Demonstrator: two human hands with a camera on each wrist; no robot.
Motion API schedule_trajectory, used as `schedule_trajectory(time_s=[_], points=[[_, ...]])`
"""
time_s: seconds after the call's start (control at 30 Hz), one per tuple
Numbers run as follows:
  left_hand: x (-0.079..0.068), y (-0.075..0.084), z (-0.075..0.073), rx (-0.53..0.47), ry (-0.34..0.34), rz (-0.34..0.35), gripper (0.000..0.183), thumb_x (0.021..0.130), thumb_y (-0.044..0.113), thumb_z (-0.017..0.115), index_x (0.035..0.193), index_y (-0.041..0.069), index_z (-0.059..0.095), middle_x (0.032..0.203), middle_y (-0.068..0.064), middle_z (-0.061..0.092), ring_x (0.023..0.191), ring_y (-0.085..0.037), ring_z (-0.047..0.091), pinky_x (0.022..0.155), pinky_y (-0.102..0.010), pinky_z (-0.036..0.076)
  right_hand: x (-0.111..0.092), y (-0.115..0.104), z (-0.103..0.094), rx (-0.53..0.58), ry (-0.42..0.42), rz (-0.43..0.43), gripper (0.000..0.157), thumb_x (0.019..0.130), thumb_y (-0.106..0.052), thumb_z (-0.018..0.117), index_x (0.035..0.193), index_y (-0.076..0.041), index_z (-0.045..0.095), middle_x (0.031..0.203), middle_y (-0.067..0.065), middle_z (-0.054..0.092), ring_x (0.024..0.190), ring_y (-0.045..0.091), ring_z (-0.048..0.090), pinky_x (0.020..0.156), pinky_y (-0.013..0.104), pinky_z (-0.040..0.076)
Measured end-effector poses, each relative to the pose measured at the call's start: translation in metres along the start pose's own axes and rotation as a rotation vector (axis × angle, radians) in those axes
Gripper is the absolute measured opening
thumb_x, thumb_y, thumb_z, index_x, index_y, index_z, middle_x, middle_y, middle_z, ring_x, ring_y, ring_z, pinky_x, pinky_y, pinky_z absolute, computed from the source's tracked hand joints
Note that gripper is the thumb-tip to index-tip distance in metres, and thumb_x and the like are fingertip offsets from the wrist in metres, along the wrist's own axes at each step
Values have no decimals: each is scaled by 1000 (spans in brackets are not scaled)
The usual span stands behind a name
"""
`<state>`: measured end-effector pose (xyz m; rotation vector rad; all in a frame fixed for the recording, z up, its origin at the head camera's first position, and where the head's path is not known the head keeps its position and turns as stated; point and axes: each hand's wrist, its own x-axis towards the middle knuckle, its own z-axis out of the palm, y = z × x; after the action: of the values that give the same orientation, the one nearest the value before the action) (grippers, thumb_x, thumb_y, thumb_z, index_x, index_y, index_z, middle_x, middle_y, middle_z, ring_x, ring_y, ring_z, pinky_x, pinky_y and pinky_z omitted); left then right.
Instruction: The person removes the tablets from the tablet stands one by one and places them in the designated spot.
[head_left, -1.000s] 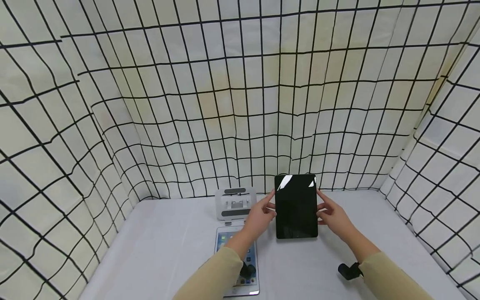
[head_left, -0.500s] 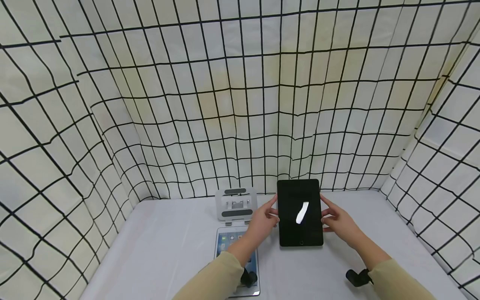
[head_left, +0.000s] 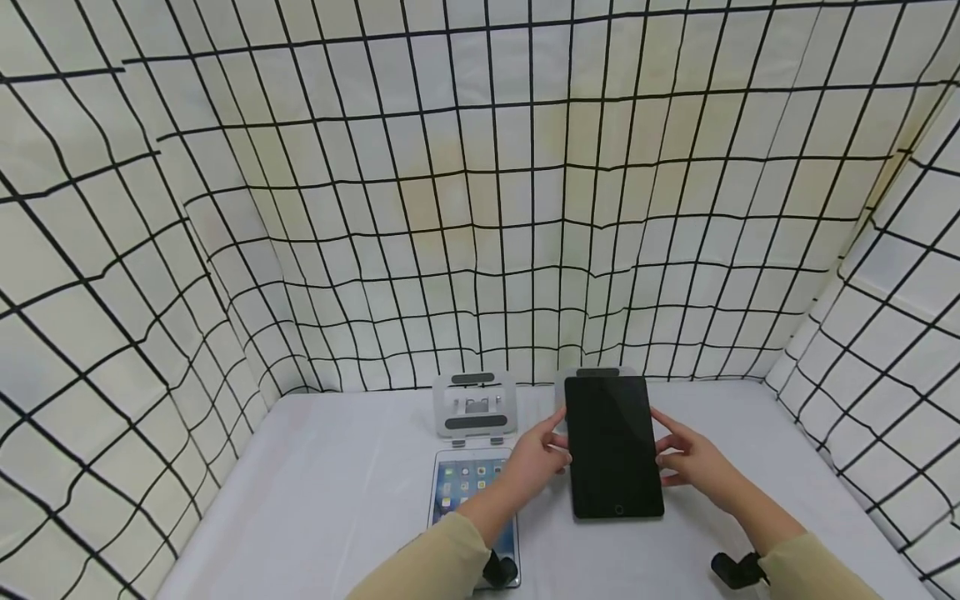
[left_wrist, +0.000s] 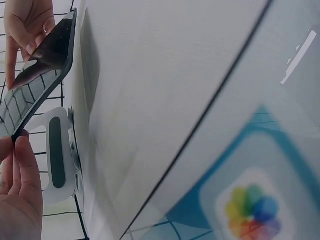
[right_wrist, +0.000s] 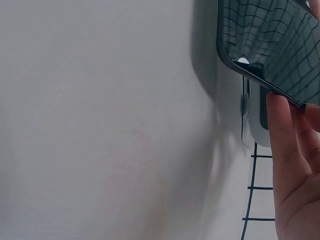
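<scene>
A black tablet (head_left: 615, 450) with a dark screen is held between my two hands, tilted up over the table. My left hand (head_left: 538, 454) pinches its left edge; my right hand (head_left: 693, 462) pinches the right edge, thumb in front and fingers behind. In the right wrist view the tablet's edge (right_wrist: 260, 82) rests on the fingertips, with a shadow on the cloth below. Behind the tablet, a grey-and-white tablet stand (head_left: 597, 372) is mostly hidden. Under my left forearm lies a white tablet (head_left: 442, 492) with its screen lit.
A second grey-and-white stand (head_left: 474, 407) stands at the back, just behind the white tablet. The table (head_left: 322, 500) is covered in white cloth. White walls with a black grid (head_left: 510, 208) close in the back and sides.
The black tablet has come down and slightly right, towards me, in both hands. The stand behind it has come into view. The glare on its screen is gone.
</scene>
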<state>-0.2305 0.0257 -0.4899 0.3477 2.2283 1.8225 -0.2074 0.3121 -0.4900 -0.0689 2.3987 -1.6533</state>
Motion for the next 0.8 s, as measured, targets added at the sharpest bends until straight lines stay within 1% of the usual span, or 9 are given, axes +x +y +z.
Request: schedule_trajectory(time_s=[0.17,0.33,0.4,0.53,0.67,0.8], points=[[-4,-1,4,9,-17,-17,80,83,-12,64,153,21,41,90,-2,64,69,-20,64,66,-35,57,-5,6,-1,11,-24,24,77,94,1,58,159,-16,20,110,16,57,92,26,58,75,42,59],[-9,-2,9,45,3,-41,82,80,-15,64,152,16,41,85,-3,61,60,-16,60,59,-31,54,-8,12,1,29,-60,33,79,92,2,59,159,-12,20,106,15,58,91,26,57,71,41,58],[-11,-2,11,67,6,-64,83,80,-15,64,153,17,41,85,-3,60,60,-15,59,58,-28,53,-10,14,2,37,-72,35,79,91,3,59,158,-10,20,105,15,58,89,26,57,70,41,58],[-17,0,14,89,-6,-95,83,80,-15,64,153,15,40,86,-3,59,62,-16,60,58,-28,52,-12,17,4,45,-96,46,81,88,4,58,158,-6,19,102,14,58,86,25,57,67,41,58],[-21,0,18,132,-16,-102,83,77,-15,66,152,11,40,83,-3,61,61,-16,60,57,-28,51,-15,21,5,51,-115,65,82,86,5,58,157,-3,19,99,13,56,82,24,57,65,42,58],[-24,-2,19,192,-27,-126,82,77,-13,69,151,9,40,80,-2,60,61,-15,59,58,-28,49,-18,24,6,52,-138,80,80,85,6,57,156,-1,20,98,13,57,80,25,59,65,42,58]])
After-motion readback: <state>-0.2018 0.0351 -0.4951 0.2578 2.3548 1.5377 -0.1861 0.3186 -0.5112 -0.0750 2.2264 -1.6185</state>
